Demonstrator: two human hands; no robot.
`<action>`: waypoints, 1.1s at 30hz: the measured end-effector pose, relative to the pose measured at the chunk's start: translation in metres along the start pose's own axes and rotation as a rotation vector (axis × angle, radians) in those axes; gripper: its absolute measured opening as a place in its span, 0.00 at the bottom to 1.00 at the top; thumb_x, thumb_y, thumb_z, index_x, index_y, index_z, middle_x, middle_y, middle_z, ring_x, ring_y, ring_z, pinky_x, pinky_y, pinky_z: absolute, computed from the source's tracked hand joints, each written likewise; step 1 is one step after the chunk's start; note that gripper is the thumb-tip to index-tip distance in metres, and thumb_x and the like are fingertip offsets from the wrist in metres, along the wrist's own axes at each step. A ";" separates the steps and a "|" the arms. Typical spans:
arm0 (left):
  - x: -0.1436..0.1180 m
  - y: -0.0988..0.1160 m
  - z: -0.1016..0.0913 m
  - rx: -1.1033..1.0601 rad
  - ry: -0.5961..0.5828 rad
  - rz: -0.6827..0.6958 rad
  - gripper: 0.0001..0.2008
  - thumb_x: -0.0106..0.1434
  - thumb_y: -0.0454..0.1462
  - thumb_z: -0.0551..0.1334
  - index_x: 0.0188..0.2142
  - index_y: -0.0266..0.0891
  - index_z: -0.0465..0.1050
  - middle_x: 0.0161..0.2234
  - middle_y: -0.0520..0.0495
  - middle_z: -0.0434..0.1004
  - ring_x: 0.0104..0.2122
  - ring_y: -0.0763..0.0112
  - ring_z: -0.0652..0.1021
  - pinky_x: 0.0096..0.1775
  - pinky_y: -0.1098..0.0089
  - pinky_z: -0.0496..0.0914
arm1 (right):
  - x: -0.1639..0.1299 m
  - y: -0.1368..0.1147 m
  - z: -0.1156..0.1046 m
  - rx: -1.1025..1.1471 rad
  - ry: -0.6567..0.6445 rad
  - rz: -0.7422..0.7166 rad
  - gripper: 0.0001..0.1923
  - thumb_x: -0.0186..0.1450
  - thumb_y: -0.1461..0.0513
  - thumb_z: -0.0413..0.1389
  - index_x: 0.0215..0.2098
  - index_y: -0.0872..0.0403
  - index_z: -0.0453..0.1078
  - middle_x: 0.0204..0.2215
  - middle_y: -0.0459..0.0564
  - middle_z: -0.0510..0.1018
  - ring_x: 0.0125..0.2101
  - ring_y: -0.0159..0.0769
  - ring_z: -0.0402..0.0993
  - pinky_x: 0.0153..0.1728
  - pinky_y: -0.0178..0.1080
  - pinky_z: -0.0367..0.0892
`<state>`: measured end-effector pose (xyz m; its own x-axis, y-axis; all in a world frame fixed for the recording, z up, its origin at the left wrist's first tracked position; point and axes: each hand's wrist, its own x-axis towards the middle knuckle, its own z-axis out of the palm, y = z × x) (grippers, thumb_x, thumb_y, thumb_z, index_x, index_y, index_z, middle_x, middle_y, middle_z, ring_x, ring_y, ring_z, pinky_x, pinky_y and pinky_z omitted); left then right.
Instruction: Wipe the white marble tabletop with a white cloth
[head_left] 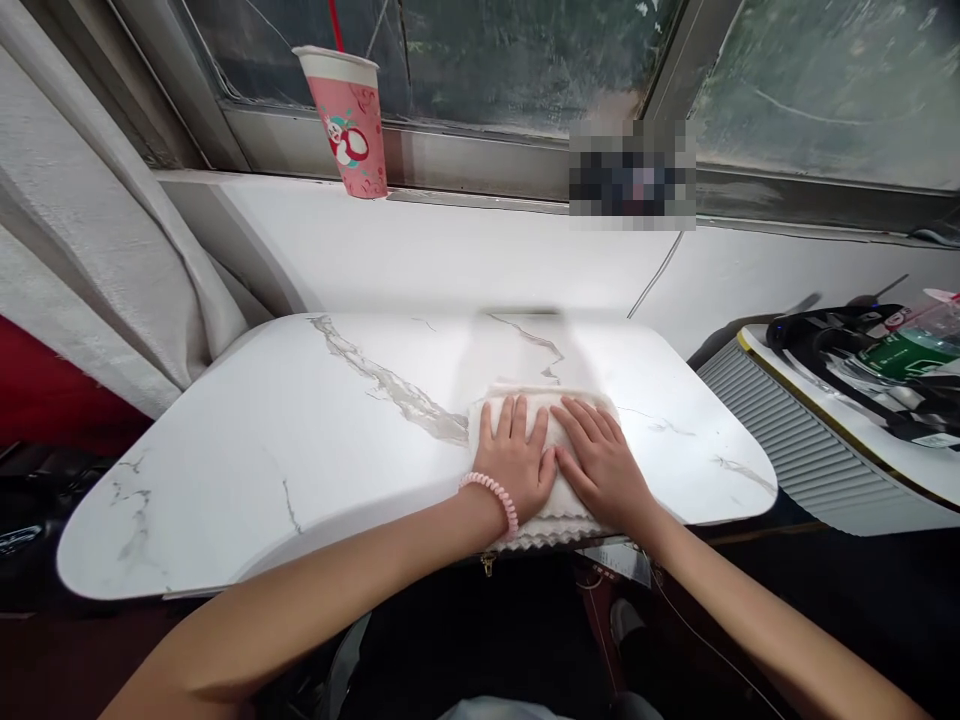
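Observation:
A folded white cloth with scalloped edges lies near the front edge of a white marble-patterned tabletop. Flat on its left part rests my left hand, fingers stretched forward and slightly spread, a pink coil band around the wrist. My right hand presses flat on the cloth's right part, its fingers pointing forward and to the left. The two thumbs come close together in the middle. Neither hand grips the cloth; both lie on top of it, covering much of its surface.
A pink paper cup with a red straw stands on the window sill. Beside the window hangs a pale curtain. At the right, a ribbed white cabinet carries a green-labelled cup and black items.

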<state>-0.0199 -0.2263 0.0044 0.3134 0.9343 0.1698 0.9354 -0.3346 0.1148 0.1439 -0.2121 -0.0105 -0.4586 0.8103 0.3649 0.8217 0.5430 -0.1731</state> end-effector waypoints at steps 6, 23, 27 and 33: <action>-0.027 -0.020 -0.001 0.015 0.049 -0.004 0.28 0.69 0.43 0.48 0.66 0.37 0.60 0.67 0.35 0.57 0.67 0.50 0.58 0.65 0.43 0.53 | 0.000 -0.032 0.004 0.019 -0.001 -0.031 0.28 0.70 0.56 0.43 0.67 0.53 0.57 0.65 0.58 0.63 0.66 0.49 0.56 0.64 0.60 0.52; 0.063 -0.118 -0.004 0.022 -0.051 -0.120 0.27 0.71 0.44 0.45 0.66 0.40 0.58 0.68 0.38 0.55 0.68 0.56 0.56 0.66 0.47 0.47 | 0.132 -0.020 0.053 0.048 -0.055 -0.014 0.25 0.70 0.56 0.43 0.61 0.56 0.63 0.63 0.59 0.65 0.63 0.50 0.57 0.64 0.55 0.49; 0.100 -0.141 -0.001 -0.001 -0.036 -0.124 0.26 0.70 0.44 0.45 0.65 0.42 0.58 0.68 0.40 0.56 0.67 0.59 0.56 0.66 0.49 0.47 | 0.168 -0.009 0.068 0.053 -0.031 0.012 0.25 0.69 0.57 0.42 0.61 0.54 0.63 0.63 0.58 0.65 0.63 0.50 0.57 0.63 0.56 0.49; 0.132 -0.163 0.001 -0.027 -0.024 -0.159 0.26 0.70 0.43 0.45 0.65 0.42 0.58 0.68 0.41 0.57 0.67 0.61 0.57 0.66 0.50 0.47 | 0.207 -0.001 0.082 0.062 -0.034 0.046 0.25 0.69 0.57 0.42 0.61 0.55 0.63 0.63 0.58 0.65 0.63 0.49 0.57 0.63 0.54 0.49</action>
<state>-0.1310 -0.0488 0.0073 0.1658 0.9783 0.1240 0.9688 -0.1850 0.1647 0.0206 -0.0264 -0.0097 -0.4327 0.8412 0.3244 0.8201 0.5167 -0.2460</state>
